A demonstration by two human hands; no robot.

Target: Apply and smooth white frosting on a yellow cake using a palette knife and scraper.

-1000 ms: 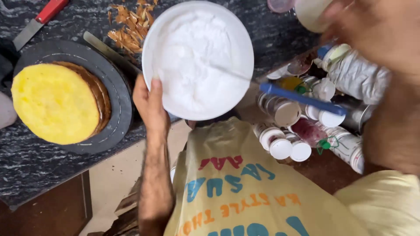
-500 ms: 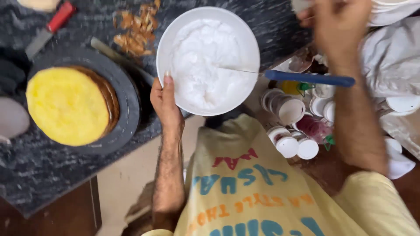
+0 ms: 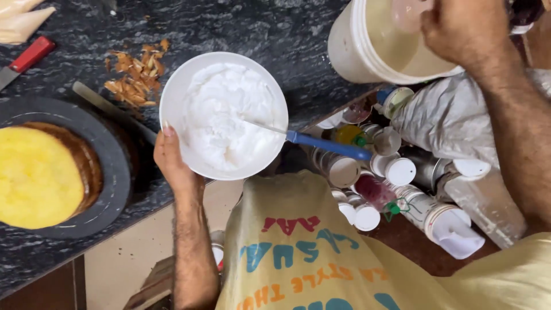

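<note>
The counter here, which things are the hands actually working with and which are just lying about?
In use:
white bowl of cream, held by the left hand
blue-handled spatula in the bowl
white bucket under the right hand

Lying about:
yellow cake on its dark turntable
red-handled knife
brown shavings
small jars

The left hand point(image 3: 172, 163) cups the rim of a white bowl point(image 3: 178, 92) of whipped cream point(image 3: 221, 117), thumb on the near edge. A blue-handled spatula point(image 3: 327, 144) lies in the cream, its handle jutting out past the far side of that grip. Beyond the left grip's other side sits a dark turntable point(image 3: 112, 166) bearing a yellow cake point(image 3: 37, 175) on the black stone counter point(image 3: 241, 28). The right hand point(image 3: 462, 28) grasps the rim of a pale bucket point(image 3: 361, 46); below that grip stand white-capped bottles point(image 3: 396, 169).
</note>
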